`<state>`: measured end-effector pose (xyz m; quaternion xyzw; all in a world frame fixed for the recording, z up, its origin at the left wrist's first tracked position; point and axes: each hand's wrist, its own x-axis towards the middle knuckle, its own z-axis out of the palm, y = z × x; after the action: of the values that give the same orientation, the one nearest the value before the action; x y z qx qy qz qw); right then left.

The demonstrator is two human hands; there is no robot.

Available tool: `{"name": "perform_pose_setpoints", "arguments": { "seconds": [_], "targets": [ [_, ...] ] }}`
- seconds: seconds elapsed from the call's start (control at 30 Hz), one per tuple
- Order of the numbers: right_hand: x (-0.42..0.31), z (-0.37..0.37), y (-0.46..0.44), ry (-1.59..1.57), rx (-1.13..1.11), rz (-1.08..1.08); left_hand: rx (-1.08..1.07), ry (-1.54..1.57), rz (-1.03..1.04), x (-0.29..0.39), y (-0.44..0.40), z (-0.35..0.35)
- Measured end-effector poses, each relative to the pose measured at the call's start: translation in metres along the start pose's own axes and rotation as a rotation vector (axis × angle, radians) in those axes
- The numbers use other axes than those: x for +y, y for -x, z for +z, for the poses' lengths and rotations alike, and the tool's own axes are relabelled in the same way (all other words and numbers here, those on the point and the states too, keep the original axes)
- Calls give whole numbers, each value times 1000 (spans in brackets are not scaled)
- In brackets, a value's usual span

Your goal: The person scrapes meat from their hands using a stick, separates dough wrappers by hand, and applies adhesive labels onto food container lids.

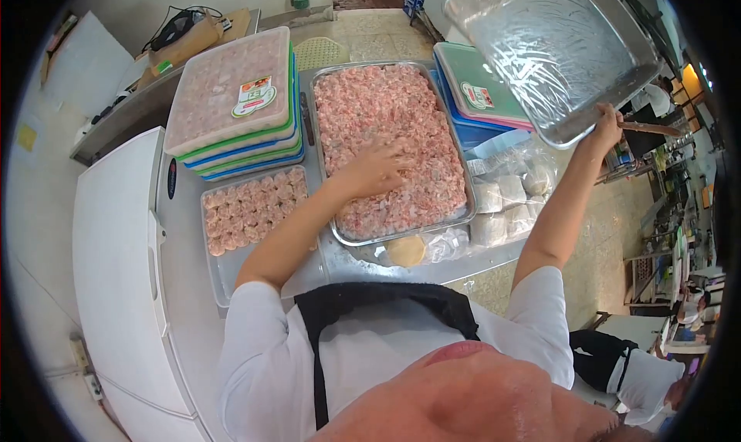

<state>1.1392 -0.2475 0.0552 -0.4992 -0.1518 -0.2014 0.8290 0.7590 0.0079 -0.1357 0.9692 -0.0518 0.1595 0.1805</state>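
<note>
My left hand rests on ground meat that fills a large metal tray, its fingers spread over the pink and white surface. Raised at the upper right, my right hand grips the rim of a second metal tray, tilted, with greasy smears inside. A thin brown stick juts out beside that hand; whether the hand holds it too, I cannot tell. Left of my left forearm, a shallow plastic tray carries rows of small shaped meat pieces.
Stacked lidded containers stand at the left, others at the right. Bags of pale wrappers and a round yellowish stack lie near the front edge. A white freezer adjoins the table. Another person is at lower right.
</note>
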Motion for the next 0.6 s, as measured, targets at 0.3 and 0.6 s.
{"name": "perform_pose_setpoints", "arguments": {
  "seconds": [0.3,0.6],
  "targets": [
    [32,11,16,10,83,234,375,-21,-490,-6,84,-30],
    [64,-46,34,21,13,280,331,242,-943,-69,85,13]
  ]
}}
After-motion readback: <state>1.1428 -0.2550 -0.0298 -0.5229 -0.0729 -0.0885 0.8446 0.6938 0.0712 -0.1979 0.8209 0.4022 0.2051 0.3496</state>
